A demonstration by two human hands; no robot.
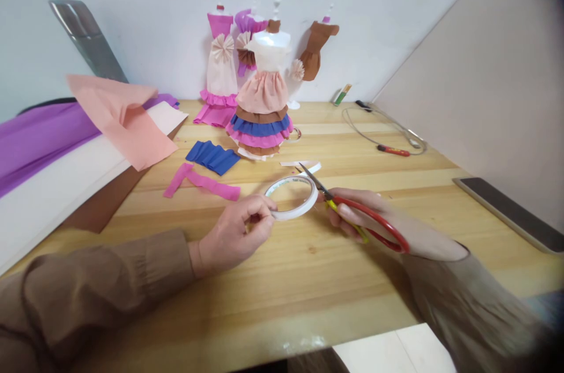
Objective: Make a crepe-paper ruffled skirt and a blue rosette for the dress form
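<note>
In the head view my left hand (235, 235) is closed in a pinch at the near left edge of a roll of white tape (304, 207). The ring is tilted above the wooden table. My right hand (368, 202) grips a pair of scissors with red and yellow handles (388, 232). Their slightly parted blades point away, just past the roll's right side. Behind the roll lies a short white strip (314, 168), partly behind the blades; I cannot tell whether it joins the roll. A blue pleated piece (214, 157) and pink strips (214, 185) lie left of the roll.
Small dress forms with paper dresses, one in tiers (262, 108), stand against the wall. Coloured sheets (39, 132) are stacked at left. A cable with a red handle (394, 151), a green glue stick (341, 95) and a phone (513, 208) lie on the table (264, 308).
</note>
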